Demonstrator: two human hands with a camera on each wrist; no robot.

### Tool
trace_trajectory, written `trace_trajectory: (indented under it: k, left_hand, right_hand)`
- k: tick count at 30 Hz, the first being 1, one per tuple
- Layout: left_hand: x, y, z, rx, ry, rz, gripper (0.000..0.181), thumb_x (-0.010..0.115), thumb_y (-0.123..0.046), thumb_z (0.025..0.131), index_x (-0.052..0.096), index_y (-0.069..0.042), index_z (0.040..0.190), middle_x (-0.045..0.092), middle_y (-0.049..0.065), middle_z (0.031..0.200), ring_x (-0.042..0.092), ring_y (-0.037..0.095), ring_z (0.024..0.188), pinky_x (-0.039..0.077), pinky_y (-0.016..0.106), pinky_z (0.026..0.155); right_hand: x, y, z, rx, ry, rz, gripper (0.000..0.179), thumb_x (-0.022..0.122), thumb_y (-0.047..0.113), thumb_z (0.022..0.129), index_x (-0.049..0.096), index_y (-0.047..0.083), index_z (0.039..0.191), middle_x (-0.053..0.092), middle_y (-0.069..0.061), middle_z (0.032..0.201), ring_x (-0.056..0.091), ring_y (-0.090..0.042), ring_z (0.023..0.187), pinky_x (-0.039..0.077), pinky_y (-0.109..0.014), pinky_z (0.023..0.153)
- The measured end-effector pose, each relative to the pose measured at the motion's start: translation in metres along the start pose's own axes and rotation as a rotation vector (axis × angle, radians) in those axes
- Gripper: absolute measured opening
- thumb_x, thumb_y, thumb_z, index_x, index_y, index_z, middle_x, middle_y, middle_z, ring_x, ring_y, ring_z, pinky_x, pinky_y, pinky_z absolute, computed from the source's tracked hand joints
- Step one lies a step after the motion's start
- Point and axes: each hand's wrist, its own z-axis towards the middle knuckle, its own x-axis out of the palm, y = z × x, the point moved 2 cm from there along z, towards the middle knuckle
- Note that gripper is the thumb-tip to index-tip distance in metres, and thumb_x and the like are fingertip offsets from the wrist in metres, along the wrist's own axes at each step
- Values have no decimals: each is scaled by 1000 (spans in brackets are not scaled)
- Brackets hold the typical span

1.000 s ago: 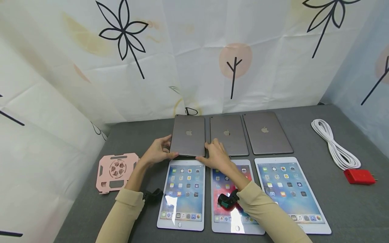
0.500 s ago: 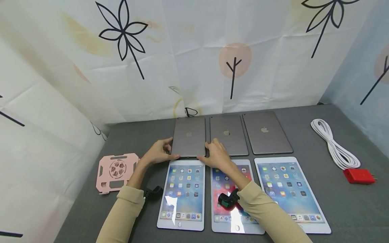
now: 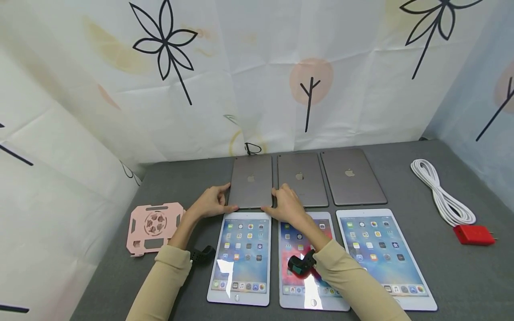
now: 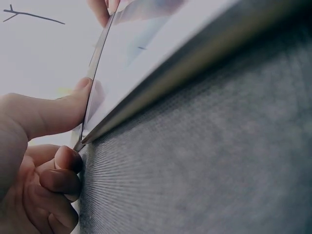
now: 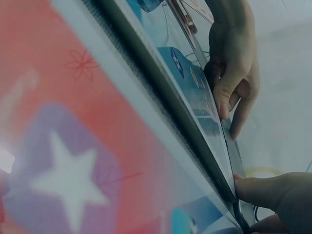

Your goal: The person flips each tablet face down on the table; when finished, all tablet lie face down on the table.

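In the head view a grey-backed tablet [image 3: 251, 185] lies face down at the left of the back row. My left hand [image 3: 210, 203] holds its near left corner, thumb at the near edge and forefinger along the left side. Opposite, my right hand [image 3: 287, 205] holds the near right corner with its thumb on the near edge. The left wrist view shows the left thumb [image 4: 63, 112] against the tablet's edge, other fingers curled. Just in front lies a white-framed tablet [image 3: 241, 254], screen lit. Under my right forearm is a second white tablet [image 3: 295, 267], partly covered.
Two more grey tablets, a middle one [image 3: 302, 183] and a right one [image 3: 353, 178], continue the back row. A third white tablet [image 3: 381, 249] lies front right. Left is a pink perforated plate [image 3: 154, 227]; right are a coiled white cable [image 3: 441, 191] and red charger [image 3: 474, 235].
The grey tablet between my hands has shifted slightly right and nearer, lining up with its row. Both hands have stayed at its near corners, moving slightly with it.
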Motion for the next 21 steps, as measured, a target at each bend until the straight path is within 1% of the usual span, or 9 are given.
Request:
trace_trajectory:
  k: [5,8,12,18,21]
  left_hand:
    - [1,1,0,14,2,3,91,83,-26,86,34,7,155,48,-6,57,39,9,52,34,24,54]
    - [1,0,-1,27,11,18,91,81,-30,87,34,8,154,48,-6,57,38,8,51,33,24,53]
    - [2,-1,-2,42,23,41,91,79,-34,89,33,10,154,47,-7,55,36,8,50,29,22,51]
    - [3,-2,-2,40,11,61,92,79,-36,88,34,10,153,47,-7,56,36,8,51,29,23,51]
    - [3,-2,-2,36,8,62,92,80,-36,88,34,10,153,47,-7,56,36,8,51,29,23,52]
  right_hand:
    - [0,0,-1,2,-4,10,63,80,32,88,63,-11,131,61,-28,117,57,-31,92,51,-47,83]
    - [0,0,-1,6,10,4,65,78,33,90,60,-11,135,60,-29,122,59,-35,97,51,-48,86]
    - [1,0,-2,2,25,-17,64,77,32,92,59,-10,136,59,-30,126,60,-40,102,50,-50,90]
    - [2,1,-2,26,39,-11,64,75,31,94,56,-9,140,56,-30,133,58,-43,113,49,-52,99]
    - [2,1,-1,30,36,-13,64,75,31,94,55,-9,140,56,-29,133,58,-42,112,50,-52,99]
